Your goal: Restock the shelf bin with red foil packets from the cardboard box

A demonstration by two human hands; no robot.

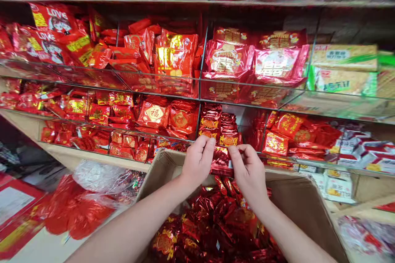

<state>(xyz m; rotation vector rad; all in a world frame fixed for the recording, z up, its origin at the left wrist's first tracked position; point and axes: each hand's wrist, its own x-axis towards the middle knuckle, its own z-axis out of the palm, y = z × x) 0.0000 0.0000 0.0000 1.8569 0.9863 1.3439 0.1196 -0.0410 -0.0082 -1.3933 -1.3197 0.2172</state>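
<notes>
- Small red foil packets [221, 159] are held between the two hands, above the far edge of the carton and just in front of the shelf; how many there are cannot be told
- Gripping them from both ends probably stops slick wrappers from sliding apart
- The left hand [199, 158] is mostly closed at their left end, thumb lying along the curled forefinger, its other fingertips hidden
- The right hand [249, 172] is partly closed, thumb at their upper right corner, fingers bent round that end
- Both forearms reach forward over the carton and angle inward, so the hands meet at nearly one height
- Just beyond stand two stacked columns of red packets [210, 121], faces forward, likely so the gold print shows and the narrow compartment fills neatly
- Below, the open cardboard carton [296, 197] bears a loose heap of red packets [212, 230], set close against the shelving, presumably for a short reach
- Clear dividers [200, 86] part the neighbouring goods by kind, green-and-white cracker packs [342, 65] at upper right
</notes>
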